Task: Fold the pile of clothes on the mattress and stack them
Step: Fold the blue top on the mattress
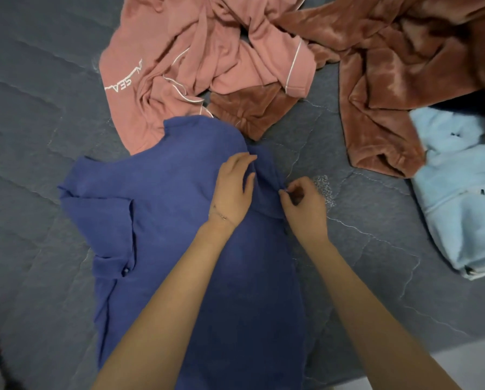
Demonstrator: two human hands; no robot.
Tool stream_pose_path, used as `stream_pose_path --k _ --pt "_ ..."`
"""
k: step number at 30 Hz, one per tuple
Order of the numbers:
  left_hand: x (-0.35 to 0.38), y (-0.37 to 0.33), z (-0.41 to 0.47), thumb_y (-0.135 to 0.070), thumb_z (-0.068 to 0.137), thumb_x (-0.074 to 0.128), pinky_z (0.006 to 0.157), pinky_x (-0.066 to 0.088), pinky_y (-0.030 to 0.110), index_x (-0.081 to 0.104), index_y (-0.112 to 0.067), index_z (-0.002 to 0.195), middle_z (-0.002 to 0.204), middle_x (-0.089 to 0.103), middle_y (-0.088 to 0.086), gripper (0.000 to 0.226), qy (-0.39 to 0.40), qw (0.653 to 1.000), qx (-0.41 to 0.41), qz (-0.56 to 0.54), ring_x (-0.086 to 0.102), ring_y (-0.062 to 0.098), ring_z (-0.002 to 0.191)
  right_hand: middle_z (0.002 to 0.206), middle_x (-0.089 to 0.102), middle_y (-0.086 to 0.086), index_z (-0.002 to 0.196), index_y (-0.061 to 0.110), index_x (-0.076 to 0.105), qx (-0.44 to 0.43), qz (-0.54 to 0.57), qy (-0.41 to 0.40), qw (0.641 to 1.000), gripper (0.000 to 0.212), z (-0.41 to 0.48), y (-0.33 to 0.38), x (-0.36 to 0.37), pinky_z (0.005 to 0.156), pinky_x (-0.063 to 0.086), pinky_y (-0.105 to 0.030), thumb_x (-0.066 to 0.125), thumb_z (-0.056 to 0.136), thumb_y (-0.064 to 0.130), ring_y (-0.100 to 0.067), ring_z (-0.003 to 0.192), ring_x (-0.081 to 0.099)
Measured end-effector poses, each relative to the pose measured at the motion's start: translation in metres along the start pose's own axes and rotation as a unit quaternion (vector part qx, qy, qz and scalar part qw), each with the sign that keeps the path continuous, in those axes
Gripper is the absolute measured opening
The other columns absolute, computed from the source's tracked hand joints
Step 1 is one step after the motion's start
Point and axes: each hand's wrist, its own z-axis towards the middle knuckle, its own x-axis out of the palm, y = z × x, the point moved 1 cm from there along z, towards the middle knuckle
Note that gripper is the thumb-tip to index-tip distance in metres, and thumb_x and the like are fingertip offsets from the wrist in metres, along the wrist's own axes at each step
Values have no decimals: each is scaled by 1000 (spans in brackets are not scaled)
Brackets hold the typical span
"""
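Presses blue shirt (179,220) flat on mattress (38,108) with left hand (232,190), fingers straight. Pinches sleeve edge with right hand (303,204), ready to fold inward. Seems early on: leaves pink top (193,66) and brown fleece (390,80) crumpled beyond, with only pale blue garment (460,206) apparently folded, far right.

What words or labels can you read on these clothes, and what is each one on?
"SEA": white letters running sideways on the pink top. An "N" stands before it, and folds hide the rest.
Blue shirt, brown garment, light blue garment: no text shows.
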Motion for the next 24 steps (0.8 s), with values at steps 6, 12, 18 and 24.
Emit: stream_pose_path --k 6,12,18,24 --pt "13 -5 48 -7 98 46 110 28 32 42 -2 140 140 47 17 43 117 990 -15 83 43 31 128 68 54 8 85 23 43 51 113 -25 992 20 -15 -7 -9 55 43 -14 55 96 12 2 58 51" --pt "23 -15 65 -14 93 57 77 40 30 66 -6 101 104 58 11 15 59 991 -43 109 53 22 97 68 63 11 84 31 47 123 170 -92 973 26 -20 -19 -20 64 55 -31 58 94 9 -4 64 61" --pt "14 -50 68 6 85 61 76 44 16 70 -7 97 98 58 3 20 -28 980 -26 -194 54 3 84 103 64 10 124 26 51 161 223 -76 958 31 -19 -26 -20 79 50 -16 61 95 28 3 94 61" --pt "7 -63 66 6 87 57 83 46 17 67 -13 98 101 61 5 24 29 976 10 -217 56 7 93 143 43 -2 153 24 16 93 86 11 992 111 10 -11 -11 106 37 -33 84 68 41 -16 130 41"
